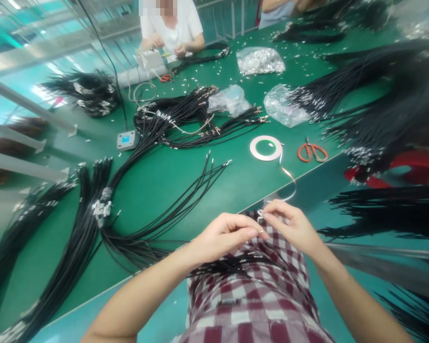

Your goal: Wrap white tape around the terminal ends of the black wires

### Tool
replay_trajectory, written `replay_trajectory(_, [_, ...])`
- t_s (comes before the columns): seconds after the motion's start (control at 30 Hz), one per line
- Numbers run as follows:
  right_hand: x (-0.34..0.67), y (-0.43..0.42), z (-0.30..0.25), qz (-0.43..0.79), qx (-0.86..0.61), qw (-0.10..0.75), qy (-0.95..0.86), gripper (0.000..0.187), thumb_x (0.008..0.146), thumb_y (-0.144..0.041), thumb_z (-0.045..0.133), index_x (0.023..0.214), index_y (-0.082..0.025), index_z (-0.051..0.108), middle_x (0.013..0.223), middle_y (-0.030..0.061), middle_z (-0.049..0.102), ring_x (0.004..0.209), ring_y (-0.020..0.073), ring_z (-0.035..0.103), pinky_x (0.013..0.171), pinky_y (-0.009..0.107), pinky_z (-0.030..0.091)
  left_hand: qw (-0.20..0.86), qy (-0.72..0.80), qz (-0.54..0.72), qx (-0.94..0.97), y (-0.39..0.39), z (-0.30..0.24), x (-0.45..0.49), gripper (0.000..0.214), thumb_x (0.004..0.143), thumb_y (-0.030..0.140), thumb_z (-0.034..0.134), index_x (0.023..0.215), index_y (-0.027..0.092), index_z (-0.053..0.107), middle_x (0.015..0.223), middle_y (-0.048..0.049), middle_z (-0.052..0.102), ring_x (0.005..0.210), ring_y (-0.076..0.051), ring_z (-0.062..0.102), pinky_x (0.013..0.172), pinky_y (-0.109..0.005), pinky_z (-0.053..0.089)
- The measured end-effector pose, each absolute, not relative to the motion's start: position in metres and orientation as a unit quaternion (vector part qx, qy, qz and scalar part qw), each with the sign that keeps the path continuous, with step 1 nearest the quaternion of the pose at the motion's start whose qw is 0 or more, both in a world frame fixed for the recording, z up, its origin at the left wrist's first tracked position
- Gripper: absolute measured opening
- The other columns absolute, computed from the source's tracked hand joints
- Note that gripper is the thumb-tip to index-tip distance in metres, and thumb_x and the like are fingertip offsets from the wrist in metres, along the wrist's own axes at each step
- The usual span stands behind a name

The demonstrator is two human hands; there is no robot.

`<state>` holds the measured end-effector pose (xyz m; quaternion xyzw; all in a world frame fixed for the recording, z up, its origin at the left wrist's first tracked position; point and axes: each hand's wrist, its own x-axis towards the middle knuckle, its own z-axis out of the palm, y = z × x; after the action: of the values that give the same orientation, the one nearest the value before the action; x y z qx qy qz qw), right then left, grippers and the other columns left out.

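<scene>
My left hand (232,233) is closed in a pinch over my lap, thumb against the fingers. What it holds, if anything, is too small to make out. Close beside it, my right hand (291,224) pinches a small whitish piece (260,214) at its fingertips. A thin tape strip (293,183) curls from a flat ring-shaped tape roll (254,148) down towards my right hand; its end is not clear. Black cables (239,264) with small metal ends lie across the checked cloth on my lap, under my left hand. Orange-handled snips (311,151) lie right of the roll.
Several black cable bundles (153,128) cover the green table (236,181), more hanging at right (389,205). Clear plastic bags (260,61) of small parts stand behind. A small grey box (127,140) sits at left. Across the table a person (171,33) works with both hands.
</scene>
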<state>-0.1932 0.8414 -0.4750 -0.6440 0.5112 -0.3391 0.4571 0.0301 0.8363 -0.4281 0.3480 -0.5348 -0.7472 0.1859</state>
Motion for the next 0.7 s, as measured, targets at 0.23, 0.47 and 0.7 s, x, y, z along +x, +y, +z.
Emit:
replay_trajectory(0.23, [-0.19, 0.855, -0.463, -0.305, -0.705, 0.404, 0.497, 0.015, 0.097, -0.026, 0.056, 0.091, -0.021, 0.068, 0.107, 0.0066, 0.06, 0.083, 0.0159, 0.06, 0.071, 0.029, 0.049, 0.267, -0.359, -0.807, 0.385, 0.86, -0.451, 0.035, 0.032, 0.086, 0.044, 0.069, 0.09, 0.013, 0.064, 0.055, 0.0079, 0.033, 0.048, -0.005, 0.023, 0.047, -0.022, 0.015])
replay_trajectory(0.47, [-0.181, 0.858, -0.46, -0.29, -0.718, 0.413, 0.48, 0.016, 0.097, -0.025, 0.055, 0.091, -0.021, 0.069, 0.091, 0.0044, 0.062, 0.072, 0.0146, 0.055, 0.062, 0.028, 0.043, 0.323, -0.311, -0.806, 0.388, 0.866, -0.462, 0.03, 0.036, 0.085, 0.046, 0.07, 0.101, 0.015, 0.062, 0.054, 0.0098, 0.03, 0.045, -0.004, 0.018, 0.045, -0.02, 0.013])
replay_trajectory(0.7, [-0.176, 0.858, -0.453, -0.288, -0.707, 0.426, 0.485, 0.016, 0.095, -0.023, 0.058, 0.086, -0.02, 0.071, 0.081, 0.0027, 0.066, 0.072, 0.0155, 0.059, 0.064, 0.028, 0.045, 0.364, -0.303, -0.779, 0.41, 0.868, -0.467, 0.028, 0.032, 0.088, 0.044, 0.068, 0.084, 0.014, 0.058, 0.053, 0.0106, 0.027, 0.045, -0.003, 0.016, 0.044, -0.019, 0.014])
